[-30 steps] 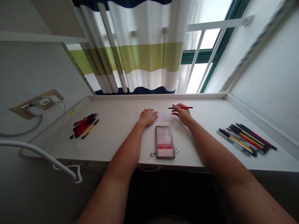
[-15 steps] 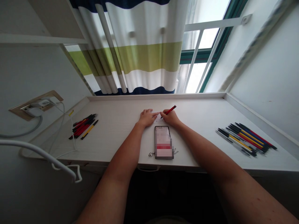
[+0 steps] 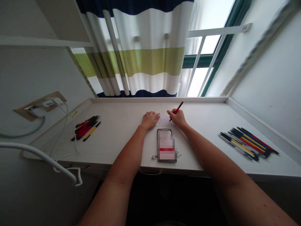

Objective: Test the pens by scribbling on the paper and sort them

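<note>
Right hand (image 3: 177, 118) pinches a red pen (image 3: 178, 108) between thumb and fingers, its tip at a small white sheet (image 3: 165, 120) on a white desk (image 3: 122, 147); the marks on the sheet are too small to read. Left hand (image 3: 150, 120) lies flat, fingers spread, at the sheet's left edge. Nearer the body lies a phone (image 3: 166, 145), its screen pixelated. Two groups of pens (image 3: 85, 128) (image 3: 249, 143) lie left and right, with no legible labels. A striped curtain (image 3: 141, 53) hangs at the window (image 3: 202, 47); a wall socket (image 3: 39, 108) with white cables (image 3: 63, 125) is at left.
</note>
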`<state>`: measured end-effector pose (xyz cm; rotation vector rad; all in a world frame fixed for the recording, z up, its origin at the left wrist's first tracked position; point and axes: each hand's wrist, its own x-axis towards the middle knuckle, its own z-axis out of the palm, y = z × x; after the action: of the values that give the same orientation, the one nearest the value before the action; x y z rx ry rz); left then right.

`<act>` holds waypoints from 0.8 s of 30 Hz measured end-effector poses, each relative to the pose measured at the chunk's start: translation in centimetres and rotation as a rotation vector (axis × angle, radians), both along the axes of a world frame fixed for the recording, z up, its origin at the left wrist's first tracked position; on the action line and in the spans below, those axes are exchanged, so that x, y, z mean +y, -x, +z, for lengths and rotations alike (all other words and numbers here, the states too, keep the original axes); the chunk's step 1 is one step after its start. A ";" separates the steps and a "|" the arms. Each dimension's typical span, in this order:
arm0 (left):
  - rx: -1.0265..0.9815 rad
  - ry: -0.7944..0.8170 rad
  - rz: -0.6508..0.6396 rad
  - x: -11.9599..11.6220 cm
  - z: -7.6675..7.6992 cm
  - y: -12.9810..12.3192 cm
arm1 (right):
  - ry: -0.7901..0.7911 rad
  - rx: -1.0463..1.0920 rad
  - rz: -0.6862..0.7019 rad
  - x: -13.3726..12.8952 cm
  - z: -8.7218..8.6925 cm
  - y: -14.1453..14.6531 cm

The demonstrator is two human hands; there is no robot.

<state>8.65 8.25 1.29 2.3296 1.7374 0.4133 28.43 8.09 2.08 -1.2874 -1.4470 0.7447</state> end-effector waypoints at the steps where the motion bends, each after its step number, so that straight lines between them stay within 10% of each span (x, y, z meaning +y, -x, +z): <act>1: -0.018 -0.014 0.000 0.0 0.1 -0.1 | 0.011 0.060 -0.011 -0.1 0.3 -0.4; 14: -0.548 0.031 -0.336 -3.0 3.1 -3.9 | -0.159 0.137 -0.095 -2.2 3.4 -1.4; 19: -0.524 0.016 -0.562 -3.7 5.0 -8.7 | -0.287 -0.066 -0.088 -9.0 3.9 -7.8; 24: -0.094 -0.166 -0.968 -5.2 4.4 -18.1 | -0.295 -0.490 -0.149 -18.1 0.6 -16.8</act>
<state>26.77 3.08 5.69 2.8378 0.3971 0.4624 45.28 -10.03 2.67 -1.3796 -1.7452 0.1043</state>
